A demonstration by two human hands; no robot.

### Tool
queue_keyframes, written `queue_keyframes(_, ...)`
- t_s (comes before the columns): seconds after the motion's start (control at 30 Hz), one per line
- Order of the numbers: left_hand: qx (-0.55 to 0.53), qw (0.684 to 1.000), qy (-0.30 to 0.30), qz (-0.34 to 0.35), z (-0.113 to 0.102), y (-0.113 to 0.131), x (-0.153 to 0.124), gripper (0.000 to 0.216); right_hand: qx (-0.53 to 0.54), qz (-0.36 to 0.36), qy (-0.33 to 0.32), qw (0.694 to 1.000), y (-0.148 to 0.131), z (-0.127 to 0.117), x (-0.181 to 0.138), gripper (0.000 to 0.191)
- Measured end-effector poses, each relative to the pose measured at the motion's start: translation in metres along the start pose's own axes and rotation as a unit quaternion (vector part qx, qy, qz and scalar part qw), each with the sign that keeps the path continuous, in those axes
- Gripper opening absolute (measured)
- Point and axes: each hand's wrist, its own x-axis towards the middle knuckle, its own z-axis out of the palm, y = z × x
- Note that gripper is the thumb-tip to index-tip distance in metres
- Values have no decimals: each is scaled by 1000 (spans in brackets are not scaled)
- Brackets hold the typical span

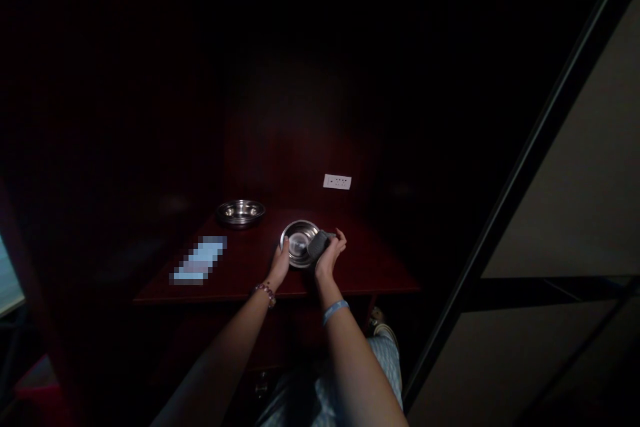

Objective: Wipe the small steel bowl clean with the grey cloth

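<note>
A small steel bowl point(298, 242) is tilted up above the dark red table point(370, 267). My left hand point(280, 265) grips its left rim. My right hand point(331, 255) is closed on a dark grey pad point(317, 244) that presses against the bowl's right inner side. A beaded bracelet sits on my left wrist and a light blue band on my right wrist. A second steel bowl point(241, 212) rests upright farther back on the left of the table.
A blurred-out flat rectangle point(199, 260) lies on the table's left part. A white socket plate point(337, 181) is on the dark back wall. A sliding door frame point(525, 167) runs diagonally on the right. The surroundings are very dark.
</note>
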Motion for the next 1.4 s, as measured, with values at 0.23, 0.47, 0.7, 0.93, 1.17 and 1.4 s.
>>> queue_keyframes(0.23,-22,1000,-20,7,1,3,-2,44,-85,-116,-74,987,-7,7,-5,57)
queue_keyframes(0.47,-41,999,-16,-1,3,6,-6,49,-236,-245,-120,933,-25,-4,6,56)
queue_keyframes(0.7,-40,999,-19,-14,2,16,-11,50,-306,-374,-257,837,-30,-15,7,58)
queue_keyframes(0.93,-54,999,-5,-3,2,16,-12,45,-367,-403,-310,779,-13,-35,10,48)
queue_keyframes(1.17,-44,997,-31,52,1,9,-6,42,-388,-358,-363,768,-5,-41,4,47)
queue_keyframes(1.4,-33,998,-45,33,-1,9,-5,47,-399,-279,-355,798,-3,-30,-5,40)
